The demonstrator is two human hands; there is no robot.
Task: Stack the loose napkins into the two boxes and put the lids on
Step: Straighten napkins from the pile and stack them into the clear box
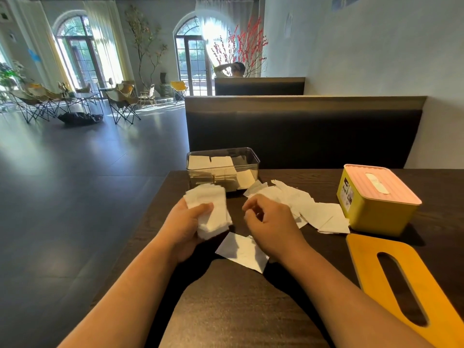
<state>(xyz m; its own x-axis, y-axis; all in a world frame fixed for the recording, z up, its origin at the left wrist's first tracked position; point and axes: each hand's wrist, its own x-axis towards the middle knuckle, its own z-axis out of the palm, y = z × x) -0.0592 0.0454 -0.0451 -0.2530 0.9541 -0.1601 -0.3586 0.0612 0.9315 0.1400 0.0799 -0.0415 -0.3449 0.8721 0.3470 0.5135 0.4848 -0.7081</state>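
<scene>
My left hand grips a stack of white napkins above the table's left side. My right hand hovers beside it with fingers loosely curled and nothing in them. One loose napkin lies between my wrists. More loose napkins are scattered to the right of my right hand. A clear box at the table's far edge holds napkins and has no lid on. A yellow box with a pink lid on it stands at the right. A wooden lid with a slot lies flat, near right.
The dark wooden table ends at a left edge near my left arm, with open floor beyond. A dark booth backrest rises behind the table. A person sits in the booth further back.
</scene>
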